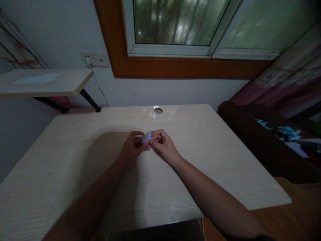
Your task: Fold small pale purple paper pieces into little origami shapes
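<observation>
A small piece of pale purple folded paper (147, 137), roughly triangular, is held up between my two hands over the middle of the desk (200, 160). My left hand (133, 145) pinches its lower left part, thumb at the front and index finger curved above. On the other side, my right hand (162, 142) grips the paper's right edge between thumb and bent fingers. The fingertips hide part of the paper's edges, and its exact folds are too small to make out.
A raised shelf (75, 87) on black legs stands at the back left, with a white sheet (37, 78) on it. A round cable hole (158, 110) lies near the desk's back edge. A cord (100, 88) runs down from the wall socket (88, 60). Dark wooden furniture (240, 134) stands at right.
</observation>
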The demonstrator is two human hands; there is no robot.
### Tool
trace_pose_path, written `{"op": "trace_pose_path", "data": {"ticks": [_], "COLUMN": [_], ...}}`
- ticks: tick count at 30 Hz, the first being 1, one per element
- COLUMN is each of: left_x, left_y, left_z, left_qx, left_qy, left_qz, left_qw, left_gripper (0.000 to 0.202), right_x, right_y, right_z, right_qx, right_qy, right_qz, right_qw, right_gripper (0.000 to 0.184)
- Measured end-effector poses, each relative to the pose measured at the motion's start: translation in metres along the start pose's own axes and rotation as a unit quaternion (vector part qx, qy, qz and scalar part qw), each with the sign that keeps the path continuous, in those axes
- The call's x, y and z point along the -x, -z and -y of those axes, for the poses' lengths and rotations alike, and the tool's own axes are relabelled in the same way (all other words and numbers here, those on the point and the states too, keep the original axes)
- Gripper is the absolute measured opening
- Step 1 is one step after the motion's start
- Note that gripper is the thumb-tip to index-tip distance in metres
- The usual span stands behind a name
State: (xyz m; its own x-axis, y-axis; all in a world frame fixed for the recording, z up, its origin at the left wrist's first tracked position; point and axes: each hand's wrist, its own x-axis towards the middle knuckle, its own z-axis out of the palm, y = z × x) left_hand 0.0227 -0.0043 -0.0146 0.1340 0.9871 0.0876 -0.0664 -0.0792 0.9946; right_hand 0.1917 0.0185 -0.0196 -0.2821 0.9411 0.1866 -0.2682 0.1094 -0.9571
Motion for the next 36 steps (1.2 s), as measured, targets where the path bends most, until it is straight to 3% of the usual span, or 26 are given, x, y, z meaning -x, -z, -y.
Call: {"op": "trace_pose_path", "data": {"ticks": [16,26,36], "left_x": [-0.0002,-0.0012,-0.0007], "left_y": [0.0005,0.0016,-0.0007], "left_z": [-0.0007,0.003,-0.0012], "left_qx": [0.019,-0.002,0.012], "left_qy": [-0.005,-0.007,-0.001], "left_qz": [0.007,0.002,0.003], "left_qw": [1.0,1.0,1.0], "left_gripper": [0.043,0.042,0.042], "right_x": [0.0001,-0.0003,-0.0016], "right_y": [0.0008,0.0015,0.0008], "right_z": [0.0007,-0.0027,-0.001], "right_qx": [0.008,0.034,0.034], "right_qy": [0.007,-0.009,-0.003], "right_qz": [-0.014,0.011,-0.028], "right_qw": [1.0,0.999,0.999], "right_gripper": [0.02,0.031,0.025]}}
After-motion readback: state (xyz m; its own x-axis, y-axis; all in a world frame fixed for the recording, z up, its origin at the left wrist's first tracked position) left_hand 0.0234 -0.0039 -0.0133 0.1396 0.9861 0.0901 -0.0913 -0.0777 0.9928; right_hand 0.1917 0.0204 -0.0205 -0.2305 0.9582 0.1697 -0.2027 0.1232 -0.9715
